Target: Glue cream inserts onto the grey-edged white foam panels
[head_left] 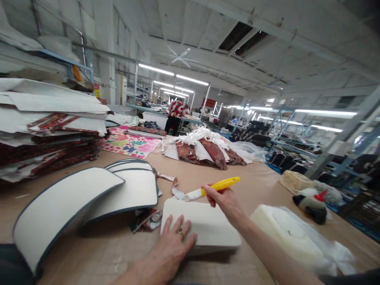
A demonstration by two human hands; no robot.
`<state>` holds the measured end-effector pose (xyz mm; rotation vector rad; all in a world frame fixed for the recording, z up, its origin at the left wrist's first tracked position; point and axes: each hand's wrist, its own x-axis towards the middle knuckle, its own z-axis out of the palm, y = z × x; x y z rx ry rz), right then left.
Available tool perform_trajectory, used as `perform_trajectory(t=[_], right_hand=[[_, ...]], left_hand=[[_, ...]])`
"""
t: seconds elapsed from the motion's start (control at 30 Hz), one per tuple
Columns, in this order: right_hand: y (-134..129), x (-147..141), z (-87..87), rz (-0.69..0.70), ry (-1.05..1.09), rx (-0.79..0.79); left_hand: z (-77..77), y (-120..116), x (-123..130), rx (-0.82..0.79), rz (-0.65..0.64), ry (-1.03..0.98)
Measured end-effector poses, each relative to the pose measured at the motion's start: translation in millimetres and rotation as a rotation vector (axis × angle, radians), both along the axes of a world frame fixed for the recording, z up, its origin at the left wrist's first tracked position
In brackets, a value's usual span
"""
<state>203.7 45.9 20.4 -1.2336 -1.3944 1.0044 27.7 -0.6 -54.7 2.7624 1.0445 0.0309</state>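
My right hand [221,200] grips a brush [221,185] by its yellow handle. The brush's pale end rests at the far left edge of a white rectangular panel [213,225] with rounded corners. Flat on the near left part of that panel lies my left hand [176,241], fingers spread, a ring on one of them. Left of the panel are several curved white pieces with dark edging [71,198], overlapping one another. A twisted fabric scrap [151,219] sits between them and the panel, and a thin strip [177,190] curls near the brush's end.
A tall stack of folded fabric and white sheets [50,122] stands at left. Beyond are floral fabric [130,142] and a pile of brown cloth with white strips [204,148]. At right lie a plastic-wrapped foam block [285,233] and a red-tipped bottle [313,206]. A person [175,114] bends over a far table.
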Motion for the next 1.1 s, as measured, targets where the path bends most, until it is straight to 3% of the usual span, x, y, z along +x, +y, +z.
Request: perform_trajectory(t=[0.23, 0.57, 0.7, 0.83, 0.9, 0.97, 1.1], right_hand=[[27, -44, -21.2, 0.126, -0.118, -0.008], [37, -50, -36.6, 0.158, -0.167, -0.06], [40, -32, -38.3, 0.114, -0.221, -0.063], [39, 2, -37.7, 0.051, -0.276, -0.055], [37, 22, -37.8, 0.012, -0.306, -0.055], [35, 41, -37.9, -0.038, -0.339, -0.06], [32, 74, -38.1, -0.125, -0.399, -0.071]], left_hand=[[-17.8, 1, -1, 0.03, -0.012, -0.122], [-14.5, 3, -1, -0.003, -0.003, -0.122], [-7.2, 3, 0, -0.009, 0.002, -0.107], [9.5, 2, 5, -0.062, 0.033, 0.031], [10.3, 3, 6, -0.06, 0.038, 0.072], [0.7, 7, 5, -0.028, 0.028, 0.061], [-34.3, 16, 2, 0.038, 0.03, 0.002]])
